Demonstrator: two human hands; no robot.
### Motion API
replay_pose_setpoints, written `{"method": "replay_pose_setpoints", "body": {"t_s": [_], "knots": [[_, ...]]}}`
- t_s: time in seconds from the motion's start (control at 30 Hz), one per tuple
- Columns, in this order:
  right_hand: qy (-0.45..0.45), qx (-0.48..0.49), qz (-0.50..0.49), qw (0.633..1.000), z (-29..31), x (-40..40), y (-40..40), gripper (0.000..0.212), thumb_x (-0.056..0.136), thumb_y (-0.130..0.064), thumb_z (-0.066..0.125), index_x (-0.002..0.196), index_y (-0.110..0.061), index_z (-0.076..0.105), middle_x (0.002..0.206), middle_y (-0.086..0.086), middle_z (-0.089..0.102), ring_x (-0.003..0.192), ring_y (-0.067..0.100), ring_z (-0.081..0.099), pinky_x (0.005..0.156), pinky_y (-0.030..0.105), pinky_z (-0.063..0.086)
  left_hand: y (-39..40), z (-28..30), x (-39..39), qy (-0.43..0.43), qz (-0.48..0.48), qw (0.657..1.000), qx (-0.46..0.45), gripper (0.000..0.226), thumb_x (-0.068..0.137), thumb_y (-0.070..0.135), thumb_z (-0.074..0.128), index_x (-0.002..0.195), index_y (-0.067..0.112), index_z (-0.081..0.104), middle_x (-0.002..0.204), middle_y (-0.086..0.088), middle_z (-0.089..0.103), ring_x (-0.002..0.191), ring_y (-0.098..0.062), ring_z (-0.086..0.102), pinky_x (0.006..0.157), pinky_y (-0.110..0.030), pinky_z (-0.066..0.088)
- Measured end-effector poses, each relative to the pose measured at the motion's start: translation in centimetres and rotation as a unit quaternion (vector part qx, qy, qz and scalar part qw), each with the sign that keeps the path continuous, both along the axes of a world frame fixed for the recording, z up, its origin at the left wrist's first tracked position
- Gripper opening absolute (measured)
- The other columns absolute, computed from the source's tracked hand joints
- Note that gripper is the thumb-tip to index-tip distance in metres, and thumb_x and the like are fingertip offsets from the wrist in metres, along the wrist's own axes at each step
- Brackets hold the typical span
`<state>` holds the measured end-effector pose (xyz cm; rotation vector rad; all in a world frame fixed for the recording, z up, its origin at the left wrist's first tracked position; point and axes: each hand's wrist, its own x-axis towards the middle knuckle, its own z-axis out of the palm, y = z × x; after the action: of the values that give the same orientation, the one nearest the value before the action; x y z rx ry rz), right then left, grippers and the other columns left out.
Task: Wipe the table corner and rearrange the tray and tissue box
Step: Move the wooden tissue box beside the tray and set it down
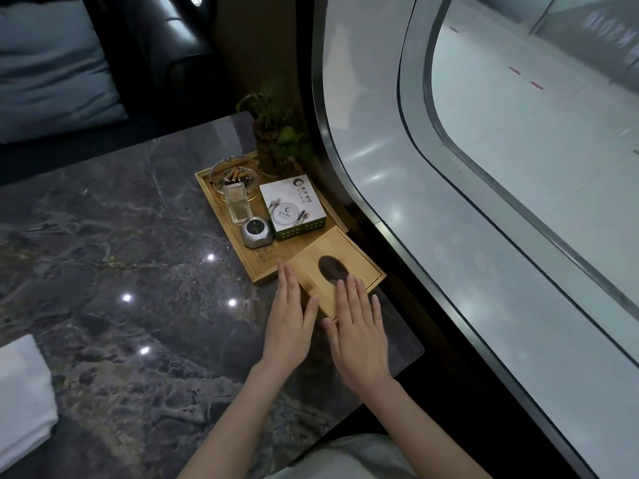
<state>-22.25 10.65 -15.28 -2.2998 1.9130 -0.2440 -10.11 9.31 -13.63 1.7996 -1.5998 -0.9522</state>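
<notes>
A wooden tissue box (333, 252) with a dark oval slot lies on the grey marble table (114, 257), at the near right end of a wooden tray (242, 250). My left hand (292, 323) lies flat against the box's left near side, fingers straight. My right hand (359, 326) rests palm down on the box's near edge, fingertips close to the slot. Neither hand grips anything. A folded white cloth (24, 392) lies at the table's left near edge.
On the tray stand a glass ashtray with cigarette butts (235, 176), a clear small box (237, 205), a silver bell-like device (257, 233), a white printed box (294, 207) and a potted plant (276, 133). A curved window wall runs along the right. A sofa with a cushion (52, 70) is behind.
</notes>
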Motion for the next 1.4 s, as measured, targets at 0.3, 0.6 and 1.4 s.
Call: {"method": "replay_pose_setpoints", "body": {"t_s": [0.3,0.6,1.4], "knots": [[-0.016,-0.006,-0.019,1.000,0.0,0.4,-1.1,0.057,0.097,-0.044,0.009,0.145,-0.013,0.008,0.153,0.008,0.009,0.142,0.015,-0.001,0.114,0.030,-0.004,-2.1,-0.4,0.3,0.002,-0.027,1.000,0.002,0.070,0.095,0.035,0.032,0.144,0.017,-0.015,0.144,0.014,-0.030,0.136,-0.001,-0.012,0.113,-0.022,0.006],[-0.023,-0.005,-0.033,0.999,-0.5,0.5,-1.8,0.057,0.097,-0.044,0.016,0.145,-0.015,0.006,0.153,0.006,0.006,0.142,0.011,-0.018,0.114,0.027,-0.008,-3.2,-0.4,0.1,-0.001,-0.040,0.999,0.004,0.069,0.096,0.034,0.032,0.144,0.019,-0.016,0.144,0.015,-0.031,0.135,0.001,-0.011,0.110,-0.019,0.008],[-0.151,0.009,-0.004,0.988,4.4,-0.4,-5.5,0.031,0.094,-0.026,0.041,0.113,-0.014,0.063,0.114,0.002,0.063,0.107,0.014,0.050,0.093,0.031,0.043,-4.4,3.5,1.4,0.123,0.059,0.990,0.024,0.046,0.097,0.025,0.035,0.142,0.015,0.030,0.135,0.010,0.039,0.128,-0.003,0.033,0.103,-0.019,0.024]]}}
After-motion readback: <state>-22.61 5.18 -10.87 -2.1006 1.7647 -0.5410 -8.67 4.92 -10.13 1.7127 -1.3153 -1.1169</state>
